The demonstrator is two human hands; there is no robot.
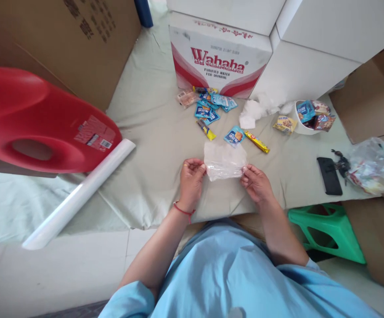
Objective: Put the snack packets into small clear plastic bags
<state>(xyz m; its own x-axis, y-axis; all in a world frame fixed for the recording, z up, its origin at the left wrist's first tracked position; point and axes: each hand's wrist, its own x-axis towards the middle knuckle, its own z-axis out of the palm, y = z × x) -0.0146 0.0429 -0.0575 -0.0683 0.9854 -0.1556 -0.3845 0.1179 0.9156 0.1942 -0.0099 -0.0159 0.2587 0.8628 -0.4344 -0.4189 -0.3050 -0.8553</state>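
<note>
A small clear plastic bag (225,163) is stretched between my two hands, low over the cloth. My left hand (192,179), with a red string at its wrist, pinches the bag's left edge. At the right edge, the fingers of my right hand (255,180) are closed on it too. Just beyond the bag lie a blue snack packet (235,135) and a yellow wrapped bar (257,141). A blue and yellow wrapped stick (206,129) lies farther left. Several more blue packets (208,110) are heaped behind it.
A Wahaba-style water carton printed Wahaha (220,66) stands at the back. A white tub (303,128) of snacks, white plastic (251,114), a phone (330,176) and a filled bag (374,165) are rightward. Leftward are a red container (56,119) and a white roll (79,194).
</note>
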